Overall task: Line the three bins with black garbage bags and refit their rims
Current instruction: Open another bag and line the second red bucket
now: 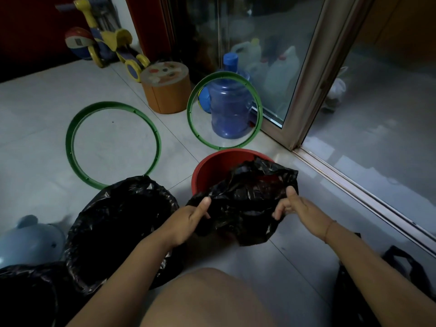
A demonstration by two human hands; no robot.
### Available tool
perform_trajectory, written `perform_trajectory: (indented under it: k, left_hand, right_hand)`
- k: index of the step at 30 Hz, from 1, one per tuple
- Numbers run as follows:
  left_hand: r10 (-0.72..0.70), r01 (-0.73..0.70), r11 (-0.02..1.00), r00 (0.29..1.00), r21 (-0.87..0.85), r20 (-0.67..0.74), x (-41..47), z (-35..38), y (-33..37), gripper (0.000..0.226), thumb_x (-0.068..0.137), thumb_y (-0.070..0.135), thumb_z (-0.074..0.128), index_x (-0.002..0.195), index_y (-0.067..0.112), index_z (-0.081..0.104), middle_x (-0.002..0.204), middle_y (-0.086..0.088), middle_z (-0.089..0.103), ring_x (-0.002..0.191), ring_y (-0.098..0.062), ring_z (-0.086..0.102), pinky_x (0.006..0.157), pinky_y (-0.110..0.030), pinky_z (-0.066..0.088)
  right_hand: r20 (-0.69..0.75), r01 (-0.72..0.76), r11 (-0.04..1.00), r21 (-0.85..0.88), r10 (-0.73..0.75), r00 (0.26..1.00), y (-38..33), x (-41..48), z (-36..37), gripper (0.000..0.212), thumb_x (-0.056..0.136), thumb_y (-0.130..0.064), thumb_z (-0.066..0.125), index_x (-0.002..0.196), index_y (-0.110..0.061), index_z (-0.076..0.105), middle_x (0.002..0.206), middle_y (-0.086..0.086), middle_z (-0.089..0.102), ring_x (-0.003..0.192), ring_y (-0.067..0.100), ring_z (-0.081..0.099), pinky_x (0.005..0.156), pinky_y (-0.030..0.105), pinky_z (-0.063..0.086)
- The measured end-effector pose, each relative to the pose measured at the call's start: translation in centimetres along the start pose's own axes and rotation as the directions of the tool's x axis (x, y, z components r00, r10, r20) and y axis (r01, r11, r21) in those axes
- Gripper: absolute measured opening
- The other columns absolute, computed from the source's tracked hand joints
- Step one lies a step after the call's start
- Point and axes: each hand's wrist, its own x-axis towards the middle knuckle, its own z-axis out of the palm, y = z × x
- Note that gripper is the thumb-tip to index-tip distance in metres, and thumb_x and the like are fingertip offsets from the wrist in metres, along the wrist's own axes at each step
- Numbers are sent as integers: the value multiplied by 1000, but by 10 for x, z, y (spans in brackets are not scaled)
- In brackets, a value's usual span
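A red bin (212, 167) stands on the tiled floor ahead of me. Over its near rim I hold a crumpled black garbage bag (247, 197), my left hand (188, 220) gripping its left edge and my right hand (295, 208) its right edge. To the left a second bin (122, 223) is lined with a black bag that drapes over its rim. A third black-lined bin (26, 291) shows at the bottom left corner. One green rim (113, 141) lies flat on the floor. Another green rim (224, 109) stands upright, leaning against a blue water jug.
A blue water jug (230, 107), an orange round stool (166, 88) and a yellow ride-on toy (111, 43) stand behind the rims. A sliding glass door frame (306, 90) runs along the right. A pale blue lid-like object (28, 241) sits at left. Black bags (401, 279) lie at right.
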Motion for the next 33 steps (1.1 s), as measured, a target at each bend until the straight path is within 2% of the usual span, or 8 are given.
perform_trajectory:
  k: [5, 11, 14, 21, 25, 27, 30, 33]
  left_hand:
    - [-50, 53, 998, 996, 32, -70, 9, 10, 3, 88, 71, 82, 10, 79, 21, 73, 92, 7, 65, 91, -9, 57, 75, -17, 35]
    - [-168, 144, 979, 970, -142, -175, 29, 16, 9, 95, 76, 81, 11, 115, 14, 67, 121, -8, 64, 112, -21, 56, 91, -29, 35]
    - [-194, 157, 966, 965, -205, -176, 36, 19, 7, 90, 80, 79, 14, 138, 20, 49, 141, -9, 52, 132, -26, 45, 107, -34, 31]
    - [-247, 222, 954, 963, -199, -109, 38, 22, -2, 105, 70, 86, 11, 148, 20, 33, 150, -10, 41, 139, -28, 35, 116, -42, 23]
    - [-303, 267, 927, 947, -262, -107, 39, 22, -3, 109, 66, 91, 12, 147, 22, 37, 149, -8, 42, 139, -28, 35, 116, -47, 24]
    - [-338, 297, 916, 933, -270, -121, 39, 22, -2, 110, 66, 91, 13, 147, 20, 35, 150, -9, 41, 139, -29, 34, 116, -47, 23]
    - [-383, 343, 906, 914, -248, -134, 42, 25, -1, 106, 73, 86, 12, 149, 14, 31, 151, -14, 38, 140, -31, 33, 115, -44, 24]
    - [-394, 356, 910, 903, -213, -172, 42, 26, 5, 98, 81, 80, 18, 146, 9, 35, 148, -17, 41, 136, -33, 37, 112, -41, 28]
  right_hand:
    - [-98, -88, 992, 85, 96, 991, 17, 9, 5, 85, 72, -87, 15, 65, -15, 58, 86, 6, 73, 90, 15, 68, 103, 41, 42]
    - [-147, -162, 973, 167, 187, 971, 27, 13, 9, 81, 71, -85, 15, 86, -15, 52, 101, 0, 63, 104, 18, 63, 106, 43, 35]
    - [-143, -175, 974, 144, 195, 970, 37, 14, 10, 82, 75, -84, 9, 83, -12, 47, 104, 18, 63, 107, 27, 59, 106, 46, 33]
    - [-195, -148, 967, 206, 188, 963, 38, 15, 4, 74, 78, -76, 14, 131, -34, 45, 126, -3, 54, 113, 13, 53, 104, 33, 32]
    - [-687, 21, 1000, 13, -6, 726, 15, 17, -4, 60, 86, -71, 27, 87, -15, 46, 92, 7, 49, 85, 21, 46, 76, 30, 33]
    - [-768, 171, 985, -30, -132, 626, -3, 13, -3, 49, 86, -59, 28, 84, -15, 49, 92, 8, 47, 86, 22, 46, 77, 29, 34]
    - [-639, 291, 956, 48, -194, 744, -20, 11, 13, 51, 89, -58, 25, 79, -21, 60, 96, 8, 59, 87, 17, 56, 82, 26, 41]
    - [-411, 175, 976, 126, -109, 905, -23, 15, 29, 71, 92, -65, 13, 77, -23, 68, 90, -1, 69, 85, 11, 62, 82, 27, 43]
